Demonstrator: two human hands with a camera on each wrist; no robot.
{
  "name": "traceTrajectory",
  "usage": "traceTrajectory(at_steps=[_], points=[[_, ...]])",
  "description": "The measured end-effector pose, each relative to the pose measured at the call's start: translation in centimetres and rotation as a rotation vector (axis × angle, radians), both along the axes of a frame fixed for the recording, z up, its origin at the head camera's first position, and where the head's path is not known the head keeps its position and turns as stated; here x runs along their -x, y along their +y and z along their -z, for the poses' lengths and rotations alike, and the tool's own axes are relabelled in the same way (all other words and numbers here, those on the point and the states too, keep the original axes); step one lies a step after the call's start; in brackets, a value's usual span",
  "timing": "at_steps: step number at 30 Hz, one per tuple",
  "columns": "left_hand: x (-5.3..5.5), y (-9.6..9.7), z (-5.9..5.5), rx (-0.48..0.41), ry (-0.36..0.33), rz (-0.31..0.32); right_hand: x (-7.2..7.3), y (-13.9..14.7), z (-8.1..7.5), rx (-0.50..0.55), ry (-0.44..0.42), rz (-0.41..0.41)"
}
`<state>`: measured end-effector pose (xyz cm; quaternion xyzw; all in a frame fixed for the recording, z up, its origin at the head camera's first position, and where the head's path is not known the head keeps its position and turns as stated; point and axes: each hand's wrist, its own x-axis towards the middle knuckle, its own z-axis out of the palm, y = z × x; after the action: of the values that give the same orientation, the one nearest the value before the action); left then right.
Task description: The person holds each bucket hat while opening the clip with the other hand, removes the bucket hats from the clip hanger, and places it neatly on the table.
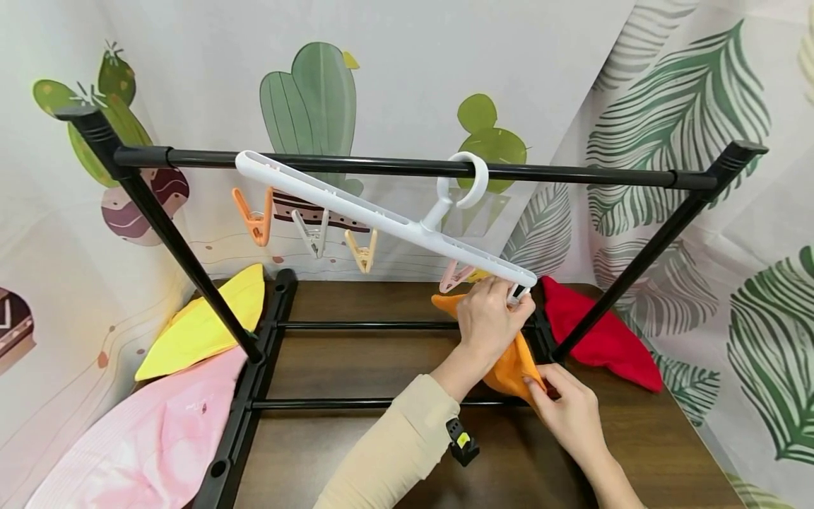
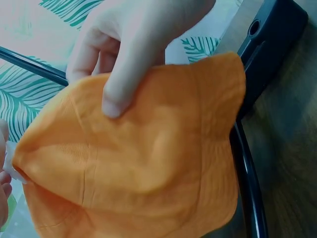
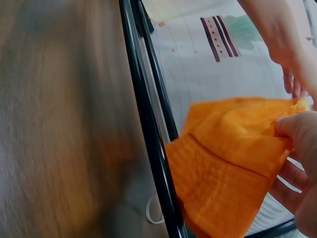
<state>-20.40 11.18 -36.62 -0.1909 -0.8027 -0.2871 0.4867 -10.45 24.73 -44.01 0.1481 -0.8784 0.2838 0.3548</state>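
An orange bucket hat (image 1: pixel 511 371) hangs below the low right end of a white hanger (image 1: pixel 381 223). My left hand (image 1: pixel 490 318) pinches a whitish clip (image 1: pixel 516 293) at that end; in the left wrist view its fingertips (image 2: pixel 4 191) show beside the hat's crown. My right hand (image 1: pixel 569 413) pinches the hat's fabric between thumb and fingers, with the thumb plain on the orange cloth (image 2: pixel 148 144) in the left wrist view. In the right wrist view the brim (image 3: pixel 218 183) hangs beside a black bar. Whether the clip bites the hat is hidden by my fingers.
The hanger's hook loops over the rack's black top bar (image 1: pixel 356 164). Orange (image 1: pixel 256 218), white (image 1: pixel 311 232), yellow (image 1: pixel 362 251) and pink (image 1: pixel 454 276) clips hang from the hanger. Yellow (image 1: pixel 210 322) and pink (image 1: pixel 152 431) hats lie left, a red hat (image 1: pixel 598 336) right.
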Motion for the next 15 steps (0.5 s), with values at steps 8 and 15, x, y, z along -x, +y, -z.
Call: traceTrajectory(at_steps=[8, 15], points=[[0.2, 0.1, 0.1, 0.004, 0.036, -0.030, -0.5, 2.2, -0.1, -0.021, 0.016, 0.047], [0.5, 0.2, 0.4, 0.005, 0.068, -0.031, -0.7, 3.3, -0.4, -0.011, 0.041, 0.065]])
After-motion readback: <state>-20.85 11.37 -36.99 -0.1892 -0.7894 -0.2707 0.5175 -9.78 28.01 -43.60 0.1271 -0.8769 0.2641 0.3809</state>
